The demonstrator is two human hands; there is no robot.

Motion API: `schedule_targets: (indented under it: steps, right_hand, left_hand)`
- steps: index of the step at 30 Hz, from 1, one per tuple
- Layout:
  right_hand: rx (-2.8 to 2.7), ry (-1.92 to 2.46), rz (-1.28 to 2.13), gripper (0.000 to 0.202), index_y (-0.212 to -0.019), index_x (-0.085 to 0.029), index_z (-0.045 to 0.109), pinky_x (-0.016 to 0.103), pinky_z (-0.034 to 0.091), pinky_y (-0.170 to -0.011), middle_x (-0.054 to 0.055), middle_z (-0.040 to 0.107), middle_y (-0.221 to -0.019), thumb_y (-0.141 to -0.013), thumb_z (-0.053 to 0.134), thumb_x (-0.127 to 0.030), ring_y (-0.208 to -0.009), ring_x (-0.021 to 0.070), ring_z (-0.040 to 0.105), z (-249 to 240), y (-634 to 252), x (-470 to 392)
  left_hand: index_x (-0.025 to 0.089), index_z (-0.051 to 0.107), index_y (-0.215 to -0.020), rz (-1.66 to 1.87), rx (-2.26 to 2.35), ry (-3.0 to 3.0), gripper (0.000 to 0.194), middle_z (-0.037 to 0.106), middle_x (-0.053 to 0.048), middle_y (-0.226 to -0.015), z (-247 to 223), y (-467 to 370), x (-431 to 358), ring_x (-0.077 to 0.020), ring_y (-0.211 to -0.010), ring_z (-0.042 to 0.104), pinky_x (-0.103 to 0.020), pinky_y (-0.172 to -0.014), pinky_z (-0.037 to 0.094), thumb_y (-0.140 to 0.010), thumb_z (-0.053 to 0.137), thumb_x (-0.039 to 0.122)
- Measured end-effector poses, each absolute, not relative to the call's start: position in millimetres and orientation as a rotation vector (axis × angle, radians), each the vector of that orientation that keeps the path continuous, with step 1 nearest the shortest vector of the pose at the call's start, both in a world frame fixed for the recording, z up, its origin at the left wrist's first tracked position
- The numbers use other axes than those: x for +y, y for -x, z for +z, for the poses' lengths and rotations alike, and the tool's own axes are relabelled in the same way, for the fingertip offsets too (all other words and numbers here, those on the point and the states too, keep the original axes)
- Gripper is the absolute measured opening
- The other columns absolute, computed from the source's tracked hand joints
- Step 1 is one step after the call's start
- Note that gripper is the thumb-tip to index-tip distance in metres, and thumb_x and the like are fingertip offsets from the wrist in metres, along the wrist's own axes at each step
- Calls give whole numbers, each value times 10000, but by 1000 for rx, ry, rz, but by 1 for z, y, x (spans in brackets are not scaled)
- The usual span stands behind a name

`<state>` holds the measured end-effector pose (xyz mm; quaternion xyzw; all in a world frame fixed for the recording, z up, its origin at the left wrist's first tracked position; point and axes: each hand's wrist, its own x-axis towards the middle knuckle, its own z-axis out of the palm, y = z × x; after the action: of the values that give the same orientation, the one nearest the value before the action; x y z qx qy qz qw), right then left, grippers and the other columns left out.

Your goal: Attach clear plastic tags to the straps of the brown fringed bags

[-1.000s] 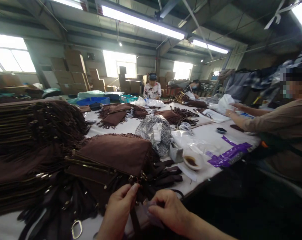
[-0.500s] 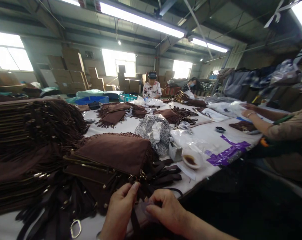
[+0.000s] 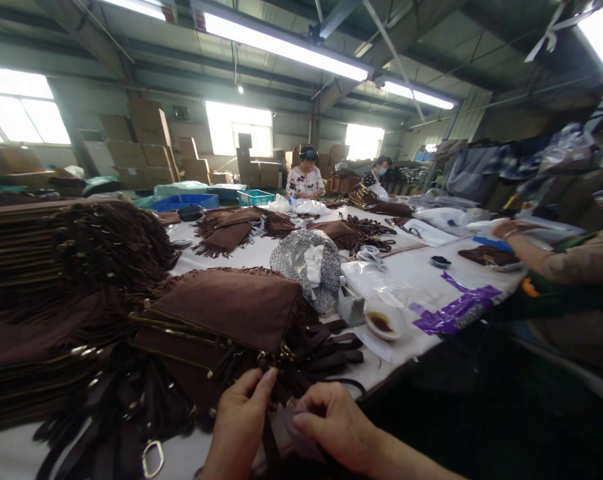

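My left hand (image 3: 241, 417) is closed, thumb and finger pinched at the metal fittings by the front edge of a brown fringed bag (image 3: 226, 307). A dark strap (image 3: 270, 443) hangs just beside it. To its right, my right hand (image 3: 334, 423) is also closed, pinching a thin, translucent purplish piece (image 3: 301, 437) near the brown strap ends. The bag lies on others with gold zippers. Several dark straps (image 3: 331, 353) spread out to its right.
Tall piles of brown bags (image 3: 21, 253) stand at the left. Past the bag are a silvery round bundle (image 3: 301, 263), a small box (image 3: 351, 307) and a dish of brown liquid (image 3: 381, 323). A co-worker's arm (image 3: 541, 257) reaches in at the right.
The co-worker's hands at the right have shifted with the clear plastic. My hands stay almost in place, and the view has tilted slightly.
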<state>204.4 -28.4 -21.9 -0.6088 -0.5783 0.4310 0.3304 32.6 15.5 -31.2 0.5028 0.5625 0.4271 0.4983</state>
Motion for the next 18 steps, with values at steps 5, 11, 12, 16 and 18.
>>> schedule_targets:
  steps: [5,11,12,16,18]
  right_hand:
    - [-1509,1586,1125,108,-716,-150,747,226,449,-649,22,723,-700,-695,652,-198,-696,169,644,-22,-208,-30]
    - [-1498,1544,1144,107,-716,-154,750,217,446,-631,20,727,-708,-688,651,-186,-705,169,647,-18,-202,-28]
    - [-1501,1543,1145,106,-716,-154,749,216,443,-625,19,727,-709,-686,653,-187,-702,168,646,-18,-201,-28]
    - [-1526,1560,1130,89,-679,-155,738,209,426,-605,10,716,-681,-674,653,-177,-671,156,629,-21,-198,-27]
    - [-1526,1569,1132,84,-655,-155,732,205,414,-589,5,707,-662,-670,651,-172,-655,150,618,-22,-198,-27]
  left_hand:
    - [194,543,-608,1022,1386,-1248,401,386,70,-548,-35,-31,16,-103,-550,325,-225,-486,260,-775,628,550]
    - [186,596,-621,1068,1371,-1186,420,452,56,-540,-31,-38,13,-111,-540,374,-228,-477,274,-734,648,587]
    - [183,608,-622,1082,1364,-1171,435,453,55,-531,-30,-40,13,-113,-533,379,-230,-474,276,-715,654,605]
    - [172,627,-601,1114,1350,-1151,481,455,56,-505,-25,-43,11,-110,-510,383,-238,-470,284,-667,669,647]
    - [173,620,-599,1115,1341,-1140,472,466,54,-517,-24,-43,11,-108,-516,386,-236,-477,288,-673,671,636]
